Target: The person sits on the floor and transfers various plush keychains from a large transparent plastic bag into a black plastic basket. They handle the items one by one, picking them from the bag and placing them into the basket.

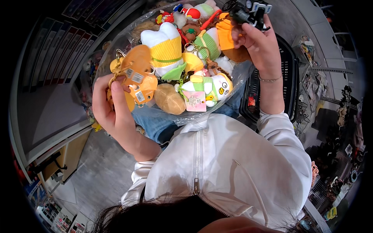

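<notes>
My left hand point(112, 102) pinches a gold key ring by its clasp. Orange cards point(137, 62) with barcode stickers hang beside its fingers. Raised at the upper right, my right hand point(260, 48) grips a small black object point(247, 16) with white parts; its exact kind is unclear. Between both hands a clear plastic bag point(177, 118) full of plush keychains rests over my lap. Inside lie a white duck plush point(214, 87) with a pink tag point(195, 101), a white plush in yellow ribbed cloth point(166, 48), a green-striped plush point(208, 45) and a brown plush point(169, 99).
A black plastic basket point(288, 70) stands on the right, with a small red item point(251, 101) in it. Racks of hanging goods point(341, 116) line the far right. On the left are a shelf unit point(55, 116) and a row of dark panels point(58, 52). Grey floor point(99, 169) shows below.
</notes>
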`<state>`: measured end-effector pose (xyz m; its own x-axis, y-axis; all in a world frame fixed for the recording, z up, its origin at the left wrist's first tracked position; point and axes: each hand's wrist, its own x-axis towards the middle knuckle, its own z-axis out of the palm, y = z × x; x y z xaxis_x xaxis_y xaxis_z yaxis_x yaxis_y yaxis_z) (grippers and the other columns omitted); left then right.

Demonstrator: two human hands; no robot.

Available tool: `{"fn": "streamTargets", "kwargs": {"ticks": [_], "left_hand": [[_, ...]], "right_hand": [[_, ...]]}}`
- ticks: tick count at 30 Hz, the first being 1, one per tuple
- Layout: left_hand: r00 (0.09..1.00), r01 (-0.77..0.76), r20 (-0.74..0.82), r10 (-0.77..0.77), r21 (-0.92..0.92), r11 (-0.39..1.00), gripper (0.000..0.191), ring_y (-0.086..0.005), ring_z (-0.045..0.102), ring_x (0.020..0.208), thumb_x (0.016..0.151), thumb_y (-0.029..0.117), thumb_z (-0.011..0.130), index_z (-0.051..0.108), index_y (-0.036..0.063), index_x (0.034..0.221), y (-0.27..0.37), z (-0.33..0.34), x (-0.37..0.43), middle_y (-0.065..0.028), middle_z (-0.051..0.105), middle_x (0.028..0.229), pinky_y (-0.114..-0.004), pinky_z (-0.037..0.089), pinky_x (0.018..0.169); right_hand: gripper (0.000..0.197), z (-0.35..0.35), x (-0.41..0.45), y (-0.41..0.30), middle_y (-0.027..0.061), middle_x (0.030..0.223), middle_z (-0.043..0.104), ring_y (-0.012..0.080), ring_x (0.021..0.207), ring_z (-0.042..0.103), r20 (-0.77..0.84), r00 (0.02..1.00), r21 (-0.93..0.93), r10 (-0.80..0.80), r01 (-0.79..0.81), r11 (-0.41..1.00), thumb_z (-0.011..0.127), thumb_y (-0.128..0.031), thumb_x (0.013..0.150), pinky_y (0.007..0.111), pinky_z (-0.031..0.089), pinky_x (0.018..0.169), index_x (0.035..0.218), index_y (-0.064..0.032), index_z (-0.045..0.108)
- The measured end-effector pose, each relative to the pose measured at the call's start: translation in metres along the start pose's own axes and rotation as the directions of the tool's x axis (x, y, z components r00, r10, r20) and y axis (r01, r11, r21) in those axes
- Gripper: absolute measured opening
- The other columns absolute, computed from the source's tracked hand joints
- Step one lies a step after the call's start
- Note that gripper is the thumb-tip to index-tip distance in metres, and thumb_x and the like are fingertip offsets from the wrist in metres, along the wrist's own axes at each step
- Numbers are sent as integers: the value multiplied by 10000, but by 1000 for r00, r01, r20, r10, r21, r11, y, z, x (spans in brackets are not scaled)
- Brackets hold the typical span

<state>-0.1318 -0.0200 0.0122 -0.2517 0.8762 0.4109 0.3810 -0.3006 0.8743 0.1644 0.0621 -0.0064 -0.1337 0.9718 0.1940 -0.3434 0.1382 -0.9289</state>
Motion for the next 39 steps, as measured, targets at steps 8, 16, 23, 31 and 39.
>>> {"fn": "streamTargets", "kwargs": {"ticks": [8, 16, 23, 31, 39], "left_hand": [[985, -140, -63, 163, 278, 950, 195, -253, 521, 1035, 844, 142, 547, 587, 9, 982, -11, 3, 14, -123, 567, 1101, -361, 370, 908], [985, -167, 83, 152, 224, 960, 157, -264, 524, 1057, 823, 109, 567, 603, 19, 947, -11, 12, 11, -129, 565, 1122, -367, 375, 924], [977, -177, 156, 146, 212, 961, 159, -255, 536, 1048, 830, 112, 552, 610, 13, 939, -8, 25, 8, -134, 564, 1126, -363, 385, 916], [967, -196, 213, 139, 276, 941, 180, -220, 528, 1040, 872, 108, 512, 594, 12, 999, -23, 23, 2, -120, 554, 1170, -311, 406, 847], [969, -173, 239, 67, 454, 874, 199, -232, 507, 1075, 887, 149, 518, 601, 18, 1013, -22, 30, 1, -111, 541, 1170, -321, 398, 855]], "right_hand": [[440, 15, -3, 6, 103, 1121, 569, 138, 939, 587, 177, 984, -587, 22, 87, 805, 647, -115, 817, 247, 477, 774, 1217, -10, 496], [579, 20, 5, -19, 108, 1238, 490, 296, 1134, 475, 481, 875, -849, -48, 479, 223, 725, -238, 691, 371, 366, 973, 1203, -53, 527], [318, -39, -7, -36, 106, 1046, 586, 227, 1023, 555, 412, 861, -739, -299, 508, 444, 590, -39, 790, 308, 423, 899, 1105, -19, 546], [279, -333, -127, 157, 115, 947, 662, 182, 932, 623, -598, 798, -761, 70, -593, 263, 592, -254, 804, 307, 484, 782, 992, -53, 640], [776, -351, -283, 327, 207, 1115, 581, 310, 896, 622, -565, 39, -27, 824, -999, 29, 661, -316, 746, 427, 474, 808, 1367, -53, 277]]}}
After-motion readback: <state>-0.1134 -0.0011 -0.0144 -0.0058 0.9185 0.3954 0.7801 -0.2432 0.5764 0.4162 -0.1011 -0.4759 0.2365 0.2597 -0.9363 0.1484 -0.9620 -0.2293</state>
